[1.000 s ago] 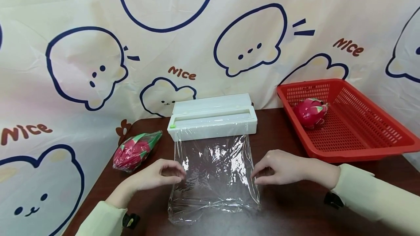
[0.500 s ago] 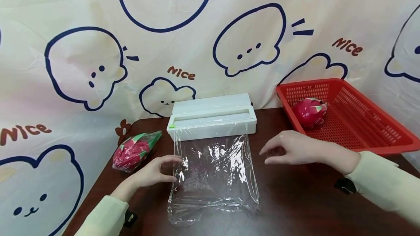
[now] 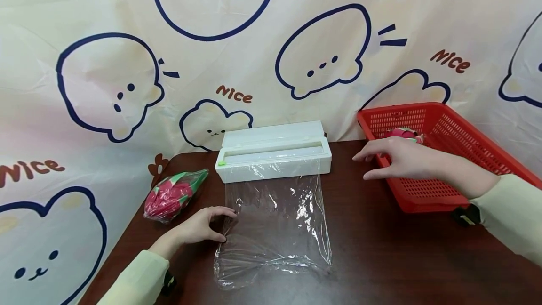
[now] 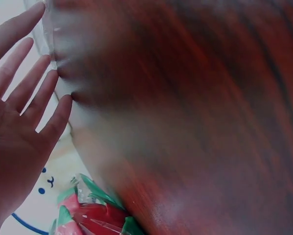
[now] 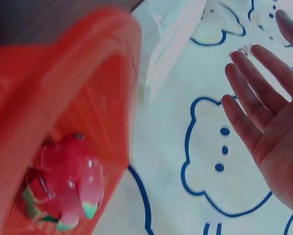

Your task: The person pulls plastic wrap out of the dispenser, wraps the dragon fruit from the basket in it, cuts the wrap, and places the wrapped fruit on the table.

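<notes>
A sheet of clear cling film [image 3: 275, 229] runs from the white dispenser box [image 3: 273, 168] toward the front of the table. My left hand [image 3: 199, 225] is at the film's left edge, its fingers spread and relaxed, thumb and fingertips right at the edge. My right hand [image 3: 402, 158] hovers by the near left rim of the red basket [image 3: 400, 196], fingers loosely extended, holding nothing. Inside the basket lies a dragon fruit [image 5: 70, 178], partly hidden behind the right hand in the head view. Another dragon fruit [image 3: 171, 196], wrapped in film, lies left of the dispenser.
The dark wooden table [image 3: 364, 258] stands against a cloth backdrop [image 3: 254, 51] printed with cartoon bears. The dispenser's lid [image 3: 273, 134] is raised at the back. A small green slider [image 3: 222, 163] sits at the box's left end.
My right hand has left the film's right edge and moved up and right to the basket. The left hand has shifted slightly down and left along the film's edge.
</notes>
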Tool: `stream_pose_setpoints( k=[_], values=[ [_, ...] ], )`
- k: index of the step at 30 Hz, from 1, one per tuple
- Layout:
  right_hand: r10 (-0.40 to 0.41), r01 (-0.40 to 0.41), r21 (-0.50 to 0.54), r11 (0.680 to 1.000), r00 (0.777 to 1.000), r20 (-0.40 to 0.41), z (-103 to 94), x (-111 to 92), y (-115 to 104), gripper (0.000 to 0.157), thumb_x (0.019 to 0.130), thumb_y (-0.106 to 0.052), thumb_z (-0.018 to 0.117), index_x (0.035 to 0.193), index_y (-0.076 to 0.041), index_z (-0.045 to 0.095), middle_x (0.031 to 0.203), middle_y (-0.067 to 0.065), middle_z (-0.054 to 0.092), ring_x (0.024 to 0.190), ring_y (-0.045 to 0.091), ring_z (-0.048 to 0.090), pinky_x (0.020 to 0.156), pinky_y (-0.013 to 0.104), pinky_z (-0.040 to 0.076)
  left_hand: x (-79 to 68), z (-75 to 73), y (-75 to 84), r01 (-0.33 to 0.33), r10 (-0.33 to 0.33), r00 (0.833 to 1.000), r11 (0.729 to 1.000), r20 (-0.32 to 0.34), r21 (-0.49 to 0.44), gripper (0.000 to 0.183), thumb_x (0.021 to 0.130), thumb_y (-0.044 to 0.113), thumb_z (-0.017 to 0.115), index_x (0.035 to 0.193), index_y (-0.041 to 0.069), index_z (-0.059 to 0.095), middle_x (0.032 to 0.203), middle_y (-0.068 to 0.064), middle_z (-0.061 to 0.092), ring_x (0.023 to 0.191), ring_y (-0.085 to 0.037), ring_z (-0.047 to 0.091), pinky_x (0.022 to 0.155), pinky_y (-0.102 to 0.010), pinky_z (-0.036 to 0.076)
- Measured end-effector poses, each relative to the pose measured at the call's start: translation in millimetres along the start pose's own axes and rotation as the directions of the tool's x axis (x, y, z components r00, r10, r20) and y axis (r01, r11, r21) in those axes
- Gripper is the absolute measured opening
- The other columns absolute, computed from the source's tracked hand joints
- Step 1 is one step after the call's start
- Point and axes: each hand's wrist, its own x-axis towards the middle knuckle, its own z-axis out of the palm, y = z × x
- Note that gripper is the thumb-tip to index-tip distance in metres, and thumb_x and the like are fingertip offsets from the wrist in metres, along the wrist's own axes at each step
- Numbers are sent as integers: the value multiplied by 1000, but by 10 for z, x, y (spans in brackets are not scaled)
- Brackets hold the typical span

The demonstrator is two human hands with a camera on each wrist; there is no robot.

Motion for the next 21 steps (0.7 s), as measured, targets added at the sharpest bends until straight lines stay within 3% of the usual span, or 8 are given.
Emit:
stream_pose_setpoints(
  k=[7, 15, 21],
  values=[
    [29, -29, 4, 1000, 1000, -8, -157, 37, 130, 57, 68, -49, 72, 117, -23, 59, 114, -3, 57, 105, 18, 50, 79, 44, 47, -1, 15, -9, 4, -5, 1000, 997, 2, 78, 50, 68, 18, 78, 115, 18, 59, 125, -2, 49, 115, -23, 42, 92, -48, 34],
    [172, -170, 45, 984, 984, -46, -327, 86, 346, 67, 62, -41, 79, 122, -23, 54, 120, 4, 53, 109, 26, 46, 70, 42, 50, 7, 17, 12, 0, -4, 1000, 986, 24, 165, 50, 69, 19, 78, 115, 13, 60, 129, -6, 46, 117, -28, 38, 92, -50, 32],
    [223, -224, -7, 975, 973, -53, -495, 145, 637, 72, 65, -46, 75, 126, -16, 51, 127, 11, 48, 113, 31, 43, 78, 50, 45, 1, 14, 29, 3, -8, 1000, 987, 30, 161, 50, 69, 19, 77, 116, 13, 60, 131, -8, 44, 119, -32, 36, 92, -52, 31]
  ],
)
